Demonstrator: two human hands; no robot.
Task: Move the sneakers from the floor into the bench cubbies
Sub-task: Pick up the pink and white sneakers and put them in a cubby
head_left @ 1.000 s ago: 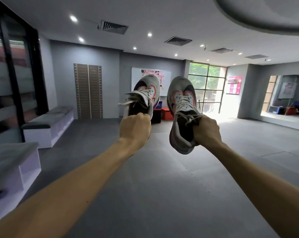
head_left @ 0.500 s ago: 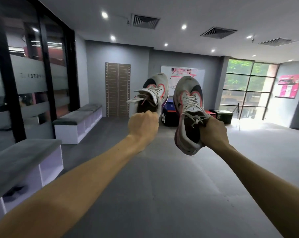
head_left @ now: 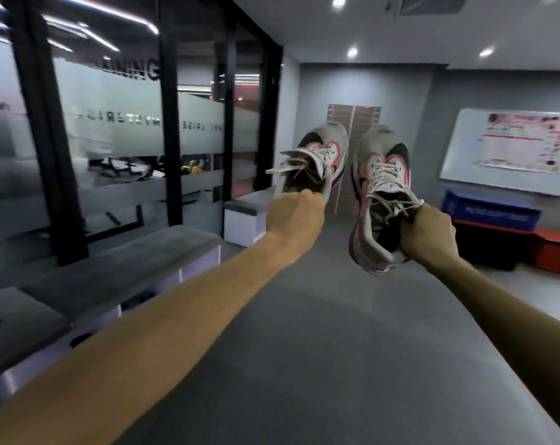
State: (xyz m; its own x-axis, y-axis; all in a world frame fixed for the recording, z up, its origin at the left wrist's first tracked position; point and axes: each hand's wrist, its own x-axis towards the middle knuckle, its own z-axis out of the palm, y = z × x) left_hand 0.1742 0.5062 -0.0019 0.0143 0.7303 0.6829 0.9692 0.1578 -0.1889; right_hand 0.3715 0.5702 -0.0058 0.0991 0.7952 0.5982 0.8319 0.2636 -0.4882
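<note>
Each hand grips one sneaker by its heel collar, the left hand (head_left: 293, 216) on the left sneaker (head_left: 317, 162) and the right hand (head_left: 429, 234) on the right sneaker (head_left: 379, 194), carried toes-up toward the worktop (head_left: 111, 268) cubbies off the left hand.

Readable text is only on the frosted band of the glass partition (head_left: 137, 123) at left, seen mirrored from behind: large dark letters "NING" at the band's top edge, smaller spaced lettering below it, roughly "MYSTERIO", too blurred to confirm. Whiteboard poster (head_left: 526, 142) far right: print too small. Blue box (head_left: 493, 213) below it: front lettering blurred.
</note>
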